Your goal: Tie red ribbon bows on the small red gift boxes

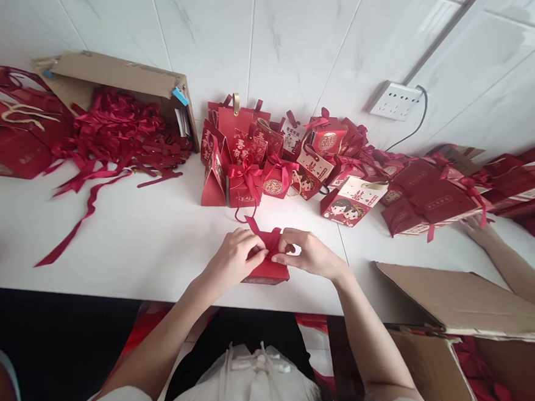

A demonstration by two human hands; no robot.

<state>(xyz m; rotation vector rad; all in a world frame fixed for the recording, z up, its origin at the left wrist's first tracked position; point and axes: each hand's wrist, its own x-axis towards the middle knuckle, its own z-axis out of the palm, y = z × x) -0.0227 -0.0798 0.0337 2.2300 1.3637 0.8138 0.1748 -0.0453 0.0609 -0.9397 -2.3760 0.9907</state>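
A small red gift box [266, 275] sits near the front edge of the white table, straight ahead of me. On its top lies a red ribbon [272, 242], one end sticking up toward the back. My left hand [245, 251] pinches the ribbon from the left side of the box. From the right, my right hand [301, 252] has thumb and index finger closed on the ribbon as well. The fingertips of both hands nearly meet over the box, and partly hide how the ribbon is looped there.
Behind stand several finished red boxes [245, 193] with bows and tags. A cardboard box [121, 68] spills red ribbons [121, 123] at the left. Stacked red boxes [432, 200] lie right, near another person's hand [478, 230]. An open carton [439, 371] stands at the front right.
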